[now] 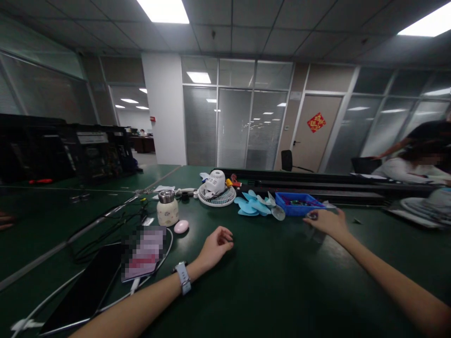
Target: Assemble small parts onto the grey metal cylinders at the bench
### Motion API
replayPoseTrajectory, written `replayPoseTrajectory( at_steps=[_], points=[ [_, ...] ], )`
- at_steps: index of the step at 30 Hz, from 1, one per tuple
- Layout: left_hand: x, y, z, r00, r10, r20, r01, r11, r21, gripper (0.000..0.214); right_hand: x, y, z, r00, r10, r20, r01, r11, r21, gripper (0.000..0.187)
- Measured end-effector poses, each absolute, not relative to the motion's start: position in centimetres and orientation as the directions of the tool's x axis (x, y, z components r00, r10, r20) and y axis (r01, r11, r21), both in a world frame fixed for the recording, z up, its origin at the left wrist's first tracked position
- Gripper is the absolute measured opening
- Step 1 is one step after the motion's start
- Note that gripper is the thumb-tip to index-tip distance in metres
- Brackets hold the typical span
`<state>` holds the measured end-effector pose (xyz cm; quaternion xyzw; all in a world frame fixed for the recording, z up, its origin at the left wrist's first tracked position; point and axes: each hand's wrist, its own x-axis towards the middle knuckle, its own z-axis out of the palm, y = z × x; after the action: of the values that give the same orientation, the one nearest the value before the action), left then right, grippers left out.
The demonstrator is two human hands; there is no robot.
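Note:
My left hand (214,246), a watch on its wrist, hovers over or rests on the green table; I cannot tell which. Its fingers are loosely curled, with a gap to the thumb and nothing visible between them. My right hand (327,223) is beside the right end of a blue bin (298,210) of small dark and coloured parts. Its fingers pinch a small shiny thing (312,216), too small to name. Light-blue fan blades (252,204) lie left of the bin. Farther left sits a white fan head with its round grille (216,195).
A patterned flask (167,209), a pink oval object (181,227), a phone (146,253), a black tablet (82,291) and cables are at left. Long black rails (299,180) line the table's back. Stacked fan parts (423,206) and people (416,159) are at right.

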<state>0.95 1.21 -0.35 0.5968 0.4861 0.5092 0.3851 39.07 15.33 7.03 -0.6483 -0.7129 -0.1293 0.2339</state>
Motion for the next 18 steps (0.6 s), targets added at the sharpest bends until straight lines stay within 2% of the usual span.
replayPoseTrajectory(
  at_steps=[3,5,7,11,18],
  points=[
    [1.0,1.0,-0.1,0.022,0.973,0.228,0.191,-0.228,0.955,0.026,34.5,11.7,8.0,-0.242,0.821,0.517,0.947,0.316,-0.058,0.035],
    [1.2,0.6,0.3,0.031,0.973,0.229,0.213,-0.230,0.950,0.026,30.7,8.6,8.0,-0.393,0.776,0.494,0.842,0.519,-0.146,0.039],
    [1.4,0.1,0.9,0.034,0.970,0.243,0.246,-0.243,0.938,0.026,27.1,5.7,7.6,-0.500,0.746,0.440,0.711,0.644,-0.283,0.040],
    [2.1,-0.7,2.1,0.041,0.957,0.288,0.289,-0.287,0.913,0.031,22.9,2.3,5.9,-0.576,0.720,0.387,0.589,0.694,-0.415,0.046],
    [3.8,-1.5,3.7,0.123,0.916,0.383,0.284,-0.402,0.870,0.033,21.9,1.6,3.3,-0.578,0.704,0.413,0.514,0.707,-0.486,0.062]
  ],
)
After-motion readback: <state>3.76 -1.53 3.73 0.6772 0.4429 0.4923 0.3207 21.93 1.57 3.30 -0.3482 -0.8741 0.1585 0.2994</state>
